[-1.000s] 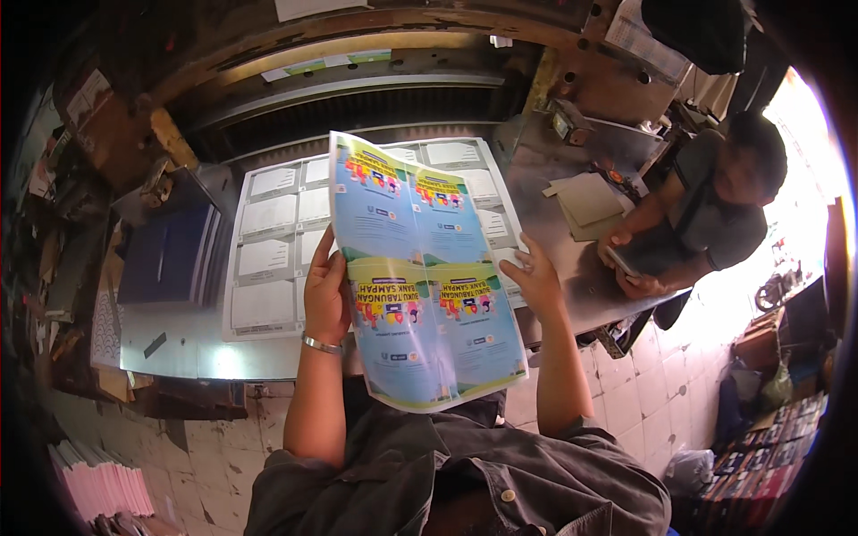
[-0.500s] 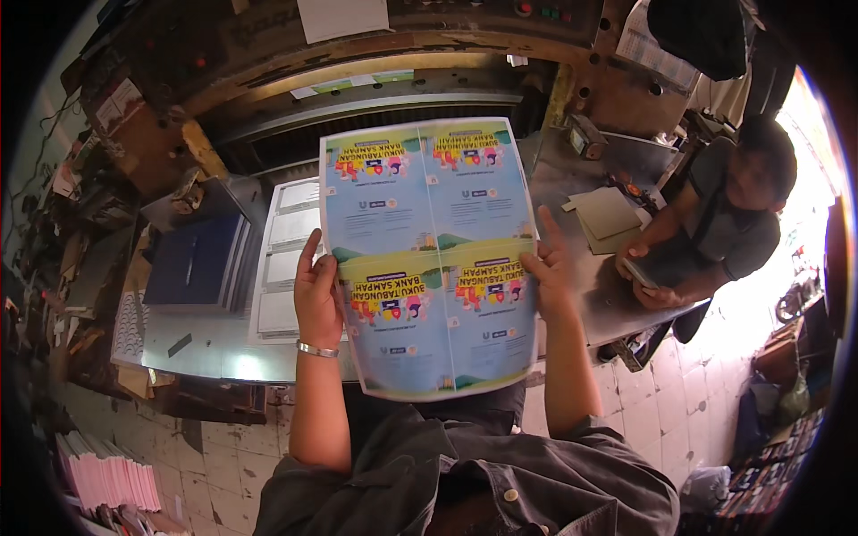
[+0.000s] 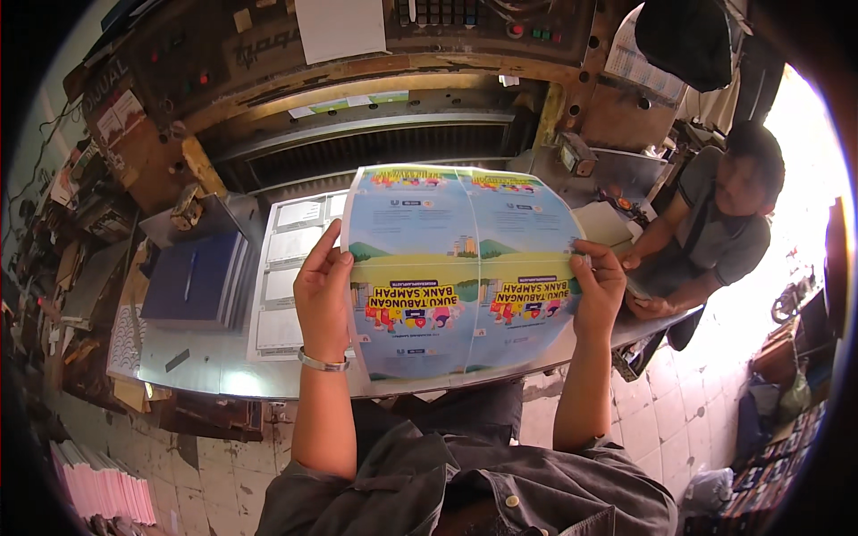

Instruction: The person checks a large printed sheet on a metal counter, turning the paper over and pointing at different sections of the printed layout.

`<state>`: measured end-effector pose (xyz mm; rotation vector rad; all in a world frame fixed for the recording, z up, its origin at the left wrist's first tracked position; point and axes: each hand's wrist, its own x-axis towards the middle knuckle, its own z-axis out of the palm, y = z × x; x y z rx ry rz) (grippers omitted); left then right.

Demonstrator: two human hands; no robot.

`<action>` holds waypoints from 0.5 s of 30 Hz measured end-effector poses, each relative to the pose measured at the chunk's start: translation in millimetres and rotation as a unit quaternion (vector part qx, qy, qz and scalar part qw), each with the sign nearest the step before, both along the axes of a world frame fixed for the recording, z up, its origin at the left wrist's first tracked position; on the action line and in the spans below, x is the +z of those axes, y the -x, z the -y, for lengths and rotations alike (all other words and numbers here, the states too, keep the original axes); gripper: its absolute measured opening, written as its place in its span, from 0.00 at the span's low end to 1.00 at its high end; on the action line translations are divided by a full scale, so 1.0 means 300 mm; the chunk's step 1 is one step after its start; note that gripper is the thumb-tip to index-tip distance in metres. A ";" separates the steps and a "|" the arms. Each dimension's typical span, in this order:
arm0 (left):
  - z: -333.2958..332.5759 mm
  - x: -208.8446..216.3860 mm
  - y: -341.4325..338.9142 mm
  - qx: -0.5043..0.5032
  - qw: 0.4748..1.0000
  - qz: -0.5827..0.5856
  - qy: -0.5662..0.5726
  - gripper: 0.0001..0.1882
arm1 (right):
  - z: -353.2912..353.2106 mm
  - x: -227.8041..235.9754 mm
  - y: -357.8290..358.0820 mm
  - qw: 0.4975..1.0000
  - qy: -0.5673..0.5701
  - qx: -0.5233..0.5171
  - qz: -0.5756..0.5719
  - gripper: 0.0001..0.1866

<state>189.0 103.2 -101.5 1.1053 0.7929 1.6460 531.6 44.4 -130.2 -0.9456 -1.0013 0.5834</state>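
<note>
In the head view, a metal surface [image 3: 210, 371] runs in front of a worn, dark brown machine [image 3: 429, 64]. A blue stack [image 3: 213, 277] sits on the left part of this surface and serves as the landmark here. Pale form sheets [image 3: 288, 246] lie just right of the blue stack; a co-worker [image 3: 724, 205] sits far to its right, beyond a tan card [image 3: 601, 223].

The colourful printed sheet [image 3: 460, 272] is right of the blue stack, held up in front of the person and partly covering the form sheets. Its far edge bends away; whether any of it touches the surface cannot be told.

The likeliest trouble is a crease: with support only at two sides, pushing the hands together would deepen the bow. Pulling them unevenly could twist or tear an edge, and a loose pinch on one side could let that corner drop onto the forms.

The left hand [image 3: 325, 295], on the side nearer the blue stack, has its fingers nearly together on the sheet's left edge, thumb over the front. The right hand [image 3: 601, 290], on the side farther from the stack, pinches the right edge between thumb and fingers. The sheet spans the gap between both hands, its upper part reaching beyond the fingertips.
</note>
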 end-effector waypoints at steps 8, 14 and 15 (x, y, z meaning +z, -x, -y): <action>0.003 0.005 0.020 -0.002 1.000 -0.011 -0.024 0.24 | 0.030 0.065 0.051 1.000 -0.023 -0.003 -0.003 0.26; 0.022 0.038 0.011 -0.011 0.999 -0.005 -0.040 0.24 | 0.049 0.080 0.057 0.998 -0.052 0.009 -0.017 0.27; 0.022 0.034 0.007 -0.004 1.000 -0.004 -0.023 0.24 | 0.039 0.062 0.056 0.998 -0.051 0.006 -0.019 0.27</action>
